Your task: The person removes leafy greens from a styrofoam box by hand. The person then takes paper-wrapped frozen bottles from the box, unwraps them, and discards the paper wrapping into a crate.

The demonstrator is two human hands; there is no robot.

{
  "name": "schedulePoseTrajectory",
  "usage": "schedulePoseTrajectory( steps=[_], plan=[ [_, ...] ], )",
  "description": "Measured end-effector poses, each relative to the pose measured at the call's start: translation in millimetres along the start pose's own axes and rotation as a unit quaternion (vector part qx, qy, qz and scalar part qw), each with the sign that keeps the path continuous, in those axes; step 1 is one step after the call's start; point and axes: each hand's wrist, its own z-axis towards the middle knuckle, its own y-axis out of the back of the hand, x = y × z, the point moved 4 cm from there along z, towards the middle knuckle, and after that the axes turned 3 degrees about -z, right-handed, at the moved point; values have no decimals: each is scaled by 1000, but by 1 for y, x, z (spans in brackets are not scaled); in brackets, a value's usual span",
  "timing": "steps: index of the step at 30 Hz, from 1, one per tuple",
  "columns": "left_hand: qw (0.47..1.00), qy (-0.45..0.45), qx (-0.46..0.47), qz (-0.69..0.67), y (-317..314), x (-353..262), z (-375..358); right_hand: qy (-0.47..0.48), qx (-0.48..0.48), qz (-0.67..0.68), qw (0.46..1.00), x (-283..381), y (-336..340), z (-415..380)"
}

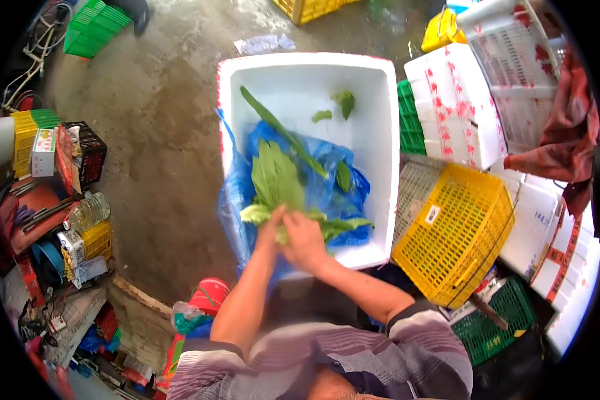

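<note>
Both hands meet over the near part of a white foam box point(313, 63). My left hand point(270, 230) is closed at the base of a bunch of leafy greens point(275, 177), its fingers slightly blurred. Against it, my right hand point(301, 237) is curled around the same bunch, with leaves sticking out on both sides. Under the greens lies a crumpled blue plastic bag point(237, 200), draped over the box's left rim. One long loose leaf point(283, 130) crosses the bag, and a few smaller leaf pieces point(345, 103) rest on the box floor.
Right of the box stand a yellow plastic crate point(457, 233), stacked white foam boxes point(453, 107) and a green crate point(497, 320). A red bucket point(210, 295) is at lower left. Assorted clutter lines the left side; wet concrete floor point(160, 167) lies between.
</note>
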Motion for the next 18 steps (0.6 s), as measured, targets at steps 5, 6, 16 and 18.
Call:
schedulePoseTrajectory(
  steps=[5,6,16,18],
  plan=[
    [996,-65,29,61,15,0,-34,54,-20,114,992,16,19,-25],
    [998,-8,-6,68,4,-18,-53,57,-21,135,989,18,21,-29],
    [992,-1,12,125,57,-12,-78,-215,-28,301,929,-134,36,-65],
    [999,-6,32,27,27,-26,-127,-231,-43,159,959,-138,56,-50]
  ],
)
